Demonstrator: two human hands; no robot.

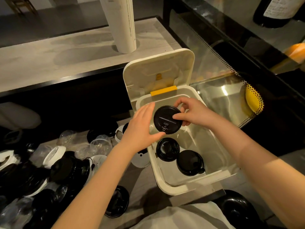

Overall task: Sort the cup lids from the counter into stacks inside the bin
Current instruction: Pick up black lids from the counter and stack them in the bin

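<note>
Head camera, steeply down, seemingly near bin (172, 188)

Looked like café or takeaway drinks shop, seen from behind service side. Heap of disposable cup lids (69, 167), black flat and clear domed, lay on work counter (142, 177). Glass display case (222, 66) with dotted edging stood alongside, yellow item (250, 100) inside. Labelled dark bottle (277, 10) stood far right.

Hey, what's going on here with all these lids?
A person is sorting cup lids. The right hand pinches a black lid above the open white bin while the left hand steadies its edge. Two other lids already lie inside, and a mixed pile waits on the counter.
</note>
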